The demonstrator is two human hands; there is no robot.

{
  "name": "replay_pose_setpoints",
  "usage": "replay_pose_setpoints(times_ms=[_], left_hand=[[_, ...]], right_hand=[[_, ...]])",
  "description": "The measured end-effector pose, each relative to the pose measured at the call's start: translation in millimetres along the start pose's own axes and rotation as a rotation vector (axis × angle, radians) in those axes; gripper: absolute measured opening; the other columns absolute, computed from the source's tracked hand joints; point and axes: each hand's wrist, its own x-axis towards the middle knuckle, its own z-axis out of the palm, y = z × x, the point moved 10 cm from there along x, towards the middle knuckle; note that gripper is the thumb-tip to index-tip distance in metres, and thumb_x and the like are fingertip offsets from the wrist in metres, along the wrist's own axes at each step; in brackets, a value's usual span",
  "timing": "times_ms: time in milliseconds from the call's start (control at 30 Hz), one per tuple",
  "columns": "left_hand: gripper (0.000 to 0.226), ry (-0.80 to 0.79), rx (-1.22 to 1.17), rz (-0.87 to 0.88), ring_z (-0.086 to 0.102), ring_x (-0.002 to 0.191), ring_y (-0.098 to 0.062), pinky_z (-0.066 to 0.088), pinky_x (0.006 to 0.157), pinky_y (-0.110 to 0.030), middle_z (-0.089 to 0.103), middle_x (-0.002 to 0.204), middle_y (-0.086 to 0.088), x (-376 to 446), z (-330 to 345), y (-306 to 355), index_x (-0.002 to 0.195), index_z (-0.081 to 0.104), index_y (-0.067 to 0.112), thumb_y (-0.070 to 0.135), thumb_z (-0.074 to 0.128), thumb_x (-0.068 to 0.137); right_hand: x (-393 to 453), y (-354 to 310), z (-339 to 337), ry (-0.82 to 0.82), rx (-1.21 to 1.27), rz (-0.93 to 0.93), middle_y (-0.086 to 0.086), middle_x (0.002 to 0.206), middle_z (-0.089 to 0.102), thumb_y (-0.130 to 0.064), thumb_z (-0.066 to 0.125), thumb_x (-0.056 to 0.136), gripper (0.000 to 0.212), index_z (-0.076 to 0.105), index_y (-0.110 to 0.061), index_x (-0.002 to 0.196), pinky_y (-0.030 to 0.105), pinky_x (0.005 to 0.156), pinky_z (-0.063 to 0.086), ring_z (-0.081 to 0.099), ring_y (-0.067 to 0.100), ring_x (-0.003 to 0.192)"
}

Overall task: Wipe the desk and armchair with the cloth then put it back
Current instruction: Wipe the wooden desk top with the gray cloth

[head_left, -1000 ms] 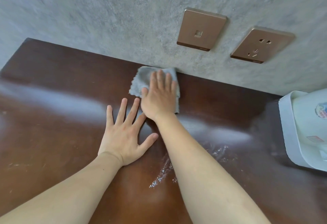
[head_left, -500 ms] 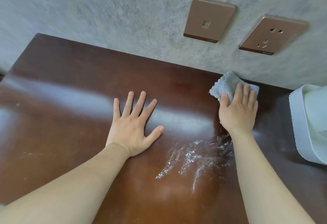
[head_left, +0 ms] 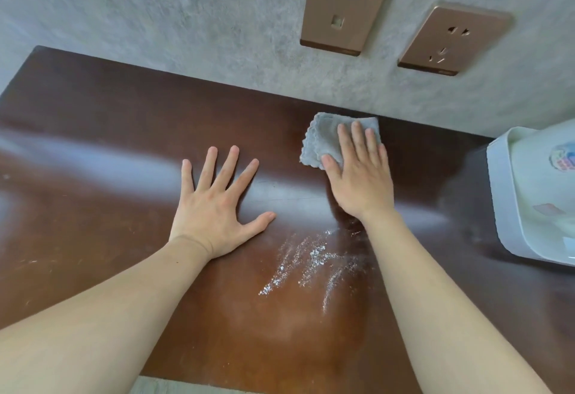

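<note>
From the head camera, your right hand (head_left: 361, 175) is covering the near half of the grey cloth (head_left: 323, 141), so its full outline is hidden from you. A white plastic container (head_left: 510, 207) to the right of that hand is running off the frame edge, its printed label too blurred to read. Your right fingers are lying straight and together, pressing the cloth flat against the brown desk (head_left: 93, 132) close to the grey wall (head_left: 186, 20). Your left hand (head_left: 211, 210) is resting palm-down just left of it, fingers spread wide, gripping nothing. White powdery streaks (head_left: 311, 259) are lying just behind your right wrist. Two bronze wall plates (head_left: 342, 13) are sitting on the wall beyond your fingertips.
</note>
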Motion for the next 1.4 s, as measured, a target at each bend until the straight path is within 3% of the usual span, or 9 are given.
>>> replay_pose_setpoints(times_ms=[167,267,400,567,700,933,1133,1267,1400], left_hand=[[0.094,0.023,-0.012,-0.008,0.009,0.156,-0.033,0.008,0.122,-0.064,0.019,0.169,-0.001,-1.2,0.1,-1.9,0.159,0.021,0.039,0.091,0.018,0.082],[0.094,0.022,-0.025,-0.013,0.007,0.157,-0.032,0.005,0.122,-0.064,0.017,0.17,-0.001,-0.4,0.7,-1.9,0.159,0.02,0.039,0.091,0.02,0.081],[0.094,0.027,-0.041,-0.017,0.006,0.157,-0.032,0.004,0.122,-0.064,0.017,0.17,-0.001,-0.9,0.0,-2.1,0.159,0.02,0.039,0.091,0.025,0.081],[0.095,0.014,-0.058,-0.026,0.002,0.157,-0.031,0.002,0.123,-0.063,0.014,0.17,0.001,-1.8,-0.4,-3.1,0.159,0.018,0.04,0.092,0.022,0.08],[0.095,0.006,-0.06,-0.018,0.001,0.157,-0.031,0.002,0.123,-0.063,0.013,0.17,0.0,-1.8,-1.5,-1.8,0.16,0.018,0.038,0.091,0.022,0.082],[0.088,0.002,-0.143,-0.003,0.003,0.157,-0.032,-0.001,0.123,-0.062,0.016,0.17,-0.005,-4.0,-6.3,-1.7,0.158,0.026,0.04,0.086,0.004,0.086],[0.084,0.013,-0.348,-0.002,0.01,0.157,-0.023,-0.004,0.124,-0.058,0.025,0.167,-0.002,-8.4,-14.7,-8.0,0.156,0.037,0.032,0.078,0.015,0.089],[0.09,-0.1,-0.343,0.035,0.001,0.158,-0.019,-0.008,0.124,-0.057,0.014,0.17,0.002,-19.2,-11.5,-4.8,0.158,0.031,0.028,0.079,0.01,0.087],[0.092,-0.171,-0.208,0.089,-0.01,0.157,-0.022,-0.007,0.123,-0.059,-0.001,0.171,0.001,-66.6,0.9,3.9,0.162,0.014,0.033,0.083,0.002,0.086]], right_hand=[[-54.4,122.9,-16.1,0.051,0.01,0.339,0.01,0.167,0.005,-0.057,0.015,0.099,0.071,0.009,-0.019,0.159,0.05,0.123,0.007,0.002,0.029,0.153],[-105.8,146.0,-20.1,0.076,0.032,0.461,0.016,0.165,0.009,-0.052,0.01,0.097,0.073,0.012,-0.014,0.158,0.052,0.122,0.008,0.005,0.034,0.152],[-169.3,106.1,-5.2,0.045,0.081,0.465,0.01,0.167,0.005,-0.046,0.01,0.098,0.067,0.009,-0.018,0.159,0.047,0.123,0.004,0.001,0.029,0.152],[-251.9,41.5,20.3,-0.012,0.242,0.403,-0.007,0.164,-0.016,-0.048,0.002,0.099,0.06,-0.006,-0.032,0.157,0.035,0.121,-0.013,-0.02,0.01,0.15],[-279.0,11.4,34.5,-0.056,0.21,0.39,-0.008,0.163,-0.023,-0.048,0.001,0.1,0.061,-0.015,-0.029,0.156,0.036,0.12,-0.017,-0.024,0.011,0.149],[-162.3,43.5,13.1,0.004,0.196,0.433,-0.003,0.166,-0.014,-0.057,-0.007,0.094,0.071,-0.008,-0.026,0.158,0.04,0.121,-0.014,-0.019,0.016,0.151],[-70.8,76.2,5.0,-0.079,0.188,0.376,0.001,0.167,-0.007,-0.047,0.006,0.102,0.061,-0.001,-0.025,0.159,0.046,0.122,-0.007,-0.012,0.022,0.152],[-136.9,52.5,12.0,-0.084,0.175,0.298,0.0,0.167,-0.009,-0.059,-0.009,0.091,0.074,-0.003,-0.028,0.158,0.041,0.122,-0.009,-0.014,0.02,0.152],[-233.7,12.2,26.6,-0.126,0.212,0.253,-0.007,0.163,-0.023,-0.062,-0.015,0.092,0.067,-0.015,-0.035,0.154,0.04,0.122,-0.013,-0.027,0.011,0.147]])
